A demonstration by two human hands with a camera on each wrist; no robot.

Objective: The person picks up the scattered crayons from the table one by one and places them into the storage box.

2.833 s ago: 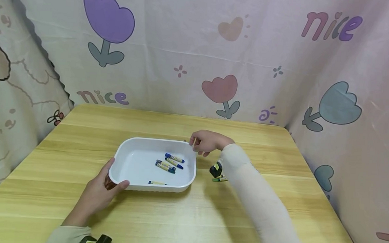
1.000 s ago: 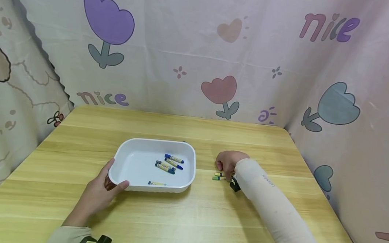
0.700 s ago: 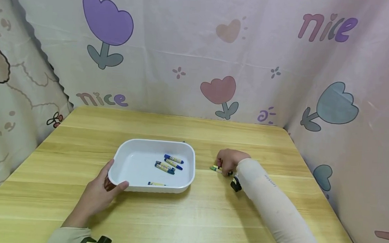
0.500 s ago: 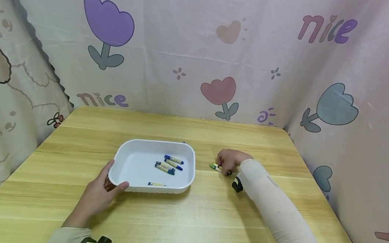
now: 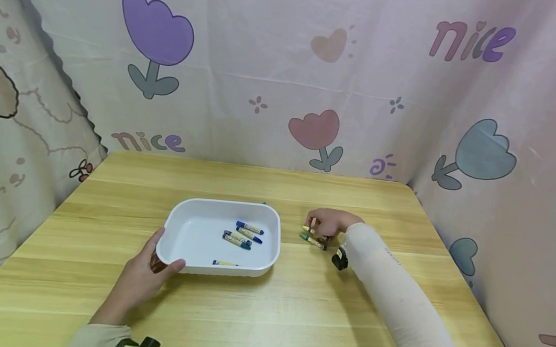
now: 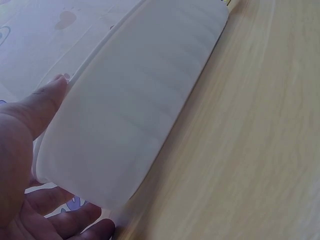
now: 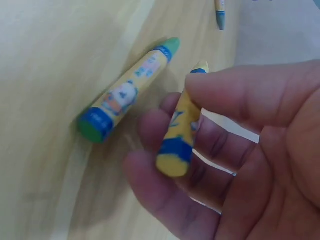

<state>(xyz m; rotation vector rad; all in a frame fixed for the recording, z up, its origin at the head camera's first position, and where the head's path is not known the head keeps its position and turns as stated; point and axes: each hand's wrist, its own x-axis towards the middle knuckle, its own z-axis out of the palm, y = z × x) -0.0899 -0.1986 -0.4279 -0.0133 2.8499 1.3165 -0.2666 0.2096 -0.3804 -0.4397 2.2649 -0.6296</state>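
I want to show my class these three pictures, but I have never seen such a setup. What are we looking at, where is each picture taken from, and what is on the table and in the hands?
There is no machine: a person works with two bare hands and wears three cameras. The wide picture comes from the head, looking down at a light wooden table. The other two come from the wrists, close to each hand.

The left hand holds a corner of a white plastic rectangular tray; the left wrist view shows the tray's outer wall. Several blue crayons lie in the tray.

The right hand pinches a yellow crayon with a paper label between thumb and fingers. Beside it a green crayon with a paper label lies on the table.
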